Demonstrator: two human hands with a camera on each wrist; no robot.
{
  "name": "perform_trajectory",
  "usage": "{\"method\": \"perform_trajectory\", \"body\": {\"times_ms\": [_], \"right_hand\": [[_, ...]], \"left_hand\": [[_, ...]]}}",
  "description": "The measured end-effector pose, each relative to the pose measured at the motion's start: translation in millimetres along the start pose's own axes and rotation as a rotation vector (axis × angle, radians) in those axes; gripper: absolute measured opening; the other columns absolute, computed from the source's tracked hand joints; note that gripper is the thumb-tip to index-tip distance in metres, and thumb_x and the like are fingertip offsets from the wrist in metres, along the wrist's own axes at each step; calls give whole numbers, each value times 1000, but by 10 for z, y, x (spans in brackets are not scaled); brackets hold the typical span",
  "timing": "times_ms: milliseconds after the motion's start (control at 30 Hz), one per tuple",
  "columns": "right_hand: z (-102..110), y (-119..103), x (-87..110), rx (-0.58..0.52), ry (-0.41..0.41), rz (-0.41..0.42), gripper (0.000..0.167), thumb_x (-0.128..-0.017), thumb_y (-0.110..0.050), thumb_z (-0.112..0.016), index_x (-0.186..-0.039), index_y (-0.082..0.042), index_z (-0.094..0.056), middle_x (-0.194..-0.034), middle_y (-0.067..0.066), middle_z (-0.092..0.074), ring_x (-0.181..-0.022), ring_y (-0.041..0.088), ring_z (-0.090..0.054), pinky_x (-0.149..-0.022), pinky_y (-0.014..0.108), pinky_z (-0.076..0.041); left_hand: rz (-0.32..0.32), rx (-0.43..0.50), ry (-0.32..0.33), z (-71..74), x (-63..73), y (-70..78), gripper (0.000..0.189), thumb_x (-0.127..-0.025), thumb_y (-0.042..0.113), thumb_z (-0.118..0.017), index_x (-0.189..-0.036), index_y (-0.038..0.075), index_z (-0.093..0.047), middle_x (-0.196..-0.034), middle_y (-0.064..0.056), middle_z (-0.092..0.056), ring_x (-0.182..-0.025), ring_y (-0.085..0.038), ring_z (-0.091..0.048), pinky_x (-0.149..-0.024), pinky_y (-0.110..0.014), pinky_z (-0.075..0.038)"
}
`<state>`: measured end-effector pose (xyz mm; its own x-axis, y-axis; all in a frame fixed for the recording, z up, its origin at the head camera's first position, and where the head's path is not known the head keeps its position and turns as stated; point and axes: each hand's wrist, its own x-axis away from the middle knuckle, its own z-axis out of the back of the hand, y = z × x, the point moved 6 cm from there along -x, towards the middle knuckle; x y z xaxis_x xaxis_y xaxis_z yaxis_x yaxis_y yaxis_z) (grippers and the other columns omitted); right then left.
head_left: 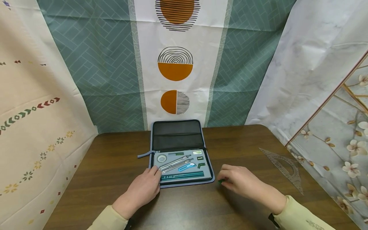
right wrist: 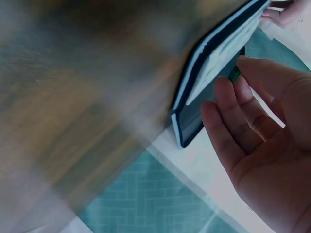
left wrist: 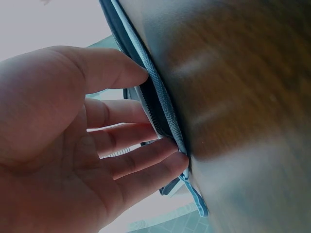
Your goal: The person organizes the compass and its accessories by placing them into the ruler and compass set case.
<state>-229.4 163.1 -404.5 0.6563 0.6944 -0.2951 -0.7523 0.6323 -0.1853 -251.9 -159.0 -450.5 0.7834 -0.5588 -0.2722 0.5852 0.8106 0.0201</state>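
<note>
One clear protractor (head_left: 296, 172) well right of the case (head_left: 176, 134).

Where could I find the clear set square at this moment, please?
In the head view, the clear set square lies on the wooden table's right side, between the right hand and the floral cloth.

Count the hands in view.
2: the left hand at the near left corner of the open case, the right hand beyond its right side, pinching a small green object.
</note>
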Motion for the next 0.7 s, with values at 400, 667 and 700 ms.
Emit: {"method": "perform_trajectory", "body": {"times_ms": [400,667,700], "right_hand": [[61,15,-451,28,25,-15,28,-88,1,-92,-108,-15,-81,-101,-6,-66,-81,5,-67,-70,27,-59],[81,3,-724,5,60,-4,28,-91,0,-90,-114,-13,-81,-106,-3,-69,-86,9,-70,-76,29,-61],[85,-1,-752,4,71,0,28,-91,0,-90,-115,-13,-81,-107,-2,-70,-87,10,-71,-76,29,-62]], "left_hand": [[6,-4,-14,2,-2,2,34,-91,12,-88,-115,-3,-70,-105,-12,-61,-90,-26,-63,-70,-39,-62],[13,0,-28,-6,-11,0,35,-92,13,-88,-117,-3,-70,-107,-12,-62,-91,-26,-63,-72,-39,-63],[13,-1,-27,-1,-11,2,35,-92,13,-88,-117,-3,-70,-107,-12,-62,-91,-26,-63,-72,-39,-63]]}}
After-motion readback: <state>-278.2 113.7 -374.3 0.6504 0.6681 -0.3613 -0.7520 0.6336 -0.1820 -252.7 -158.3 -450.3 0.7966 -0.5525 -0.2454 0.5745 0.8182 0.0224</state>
